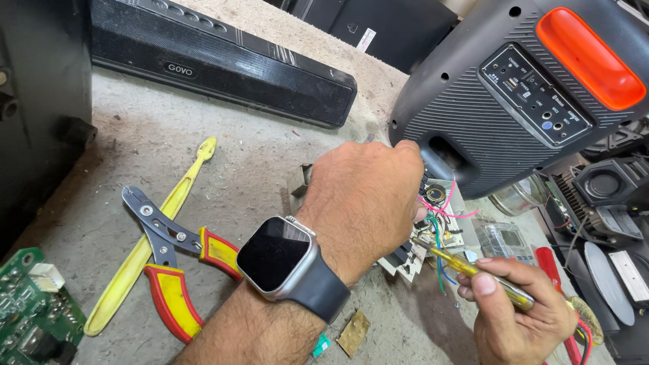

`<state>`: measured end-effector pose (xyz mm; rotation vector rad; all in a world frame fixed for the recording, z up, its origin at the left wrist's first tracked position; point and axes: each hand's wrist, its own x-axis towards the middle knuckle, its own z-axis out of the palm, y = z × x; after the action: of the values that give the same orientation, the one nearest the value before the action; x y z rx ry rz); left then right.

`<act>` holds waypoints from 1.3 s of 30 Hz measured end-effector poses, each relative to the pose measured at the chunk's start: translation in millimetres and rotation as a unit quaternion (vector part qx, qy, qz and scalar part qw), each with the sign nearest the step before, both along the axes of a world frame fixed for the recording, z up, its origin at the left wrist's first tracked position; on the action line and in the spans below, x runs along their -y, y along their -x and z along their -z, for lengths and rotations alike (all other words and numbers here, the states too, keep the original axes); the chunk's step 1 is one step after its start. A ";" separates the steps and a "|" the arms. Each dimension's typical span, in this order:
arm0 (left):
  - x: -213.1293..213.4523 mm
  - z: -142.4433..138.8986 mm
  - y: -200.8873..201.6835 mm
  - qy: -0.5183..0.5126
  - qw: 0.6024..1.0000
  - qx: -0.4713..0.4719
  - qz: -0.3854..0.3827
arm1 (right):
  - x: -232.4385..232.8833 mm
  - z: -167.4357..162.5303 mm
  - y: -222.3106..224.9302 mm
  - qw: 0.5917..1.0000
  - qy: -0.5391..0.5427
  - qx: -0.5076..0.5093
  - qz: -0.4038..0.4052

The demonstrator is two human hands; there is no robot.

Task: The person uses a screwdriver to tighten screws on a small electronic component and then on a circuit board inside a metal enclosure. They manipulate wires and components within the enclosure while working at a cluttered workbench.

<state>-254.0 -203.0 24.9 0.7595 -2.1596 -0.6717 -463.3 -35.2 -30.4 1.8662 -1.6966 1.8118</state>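
Right hand (511,311) clamped on yellow screwdriver (476,273); shaft points up-left toward small board (433,235) with wires, tip just beside it. Left hand (362,203) nearer, fingers closed at speaker (520,76) lower edge, directly above board; what they grip hidden.

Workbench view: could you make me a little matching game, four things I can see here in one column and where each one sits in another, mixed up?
Things:
1. Cutting pliers
2. Screwdriver
3. Green circuit board
4. Long black soundbar

Places:
A. Bottom left corner of the bench
B. Held in the right hand
C. Far side of the bench, beyond the left hand
D. Lying on the bench across a yellow toothbrush

Pairs: 1-D, 2-B, 3-A, 4-C
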 end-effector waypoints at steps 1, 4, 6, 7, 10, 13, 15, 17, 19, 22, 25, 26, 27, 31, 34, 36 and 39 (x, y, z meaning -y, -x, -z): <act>-0.3 0.0 -0.2 -0.001 1.000 -0.002 0.000 | -0.3 -0.7 -0.4 1.000 -0.019 -0.012 0.009; -2.0 0.1 -1.3 0.005 1.000 -0.023 -0.005 | 0.1 -1.8 -0.6 0.999 -0.020 -0.035 0.019; -2.1 -0.8 -1.7 0.000 1.000 -0.019 -0.003 | 0.7 -0.6 -0.3 1.000 0.007 0.005 0.006; -1.5 -1.8 -1.9 -0.008 1.000 -0.006 0.004 | 1.1 0.4 0.0 0.999 0.021 0.026 -0.001; -1.8 -3.1 -6.7 -0.007 1.000 -0.008 0.005 | 0.4 1.9 1.3 1.000 0.001 0.007 -0.009; 2.2 -10.5 -9.3 -0.017 0.999 0.027 0.010 | 1.0 0.2 2.9 0.998 -0.002 -0.046 0.037; 3.0 -15.7 -11.5 -0.038 0.997 0.067 0.012 | 3.3 -0.9 2.2 0.998 -0.026 -0.032 0.050; 3.0 -20.6 -13.5 -0.055 0.993 0.103 0.011 | 6.2 -1.8 -0.1 0.996 -0.035 -0.061 0.055; 2.8 -23.5 -16.1 -0.059 0.995 0.086 0.011 | 9.5 -2.9 -2.8 0.989 -0.030 -0.133 0.057; 3.5 -25.2 -16.8 -0.071 0.993 0.097 0.011 | 11.3 -4.0 -8.2 0.993 -0.029 -0.107 0.045; 3.8 -23.6 -17.6 -0.062 0.994 0.089 0.008 | 12.0 -5.9 -11.0 0.991 -0.051 -0.114 0.041; 3.5 -23.1 -17.2 -0.056 0.995 0.080 0.010 | 11.9 -5.8 -12.2 0.992 -0.054 -0.102 0.042; 3.7 -23.0 -16.7 -0.069 0.993 0.097 0.013 | 11.7 -5.8 -13.1 0.993 -0.057 -0.091 0.042; 3.3 -24.4 -16.3 -0.092 0.988 0.121 0.021 | 11.9 -5.6 -15.1 0.993 -0.056 -0.095 0.041; 2.7 -25.0 -17.3 -0.084 0.990 0.111 0.023 | 12.2 -6.3 -15.3 0.994 -0.017 -0.101 0.028; 3.1 -24.6 -17.1 -0.074 0.992 0.104 0.025 | 12.1 -7.4 -14.6 0.993 -0.036 -0.101 0.045; 3.4 -21.1 -17.4 -0.052 0.995 0.083 0.030 | 11.4 -7.1 -14.3 0.992 -0.053 -0.095 0.059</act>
<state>-236.6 -206.4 46.0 0.8331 -2.3199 -0.7832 -448.9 -46.6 -23.3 1.8647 -1.8236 1.4763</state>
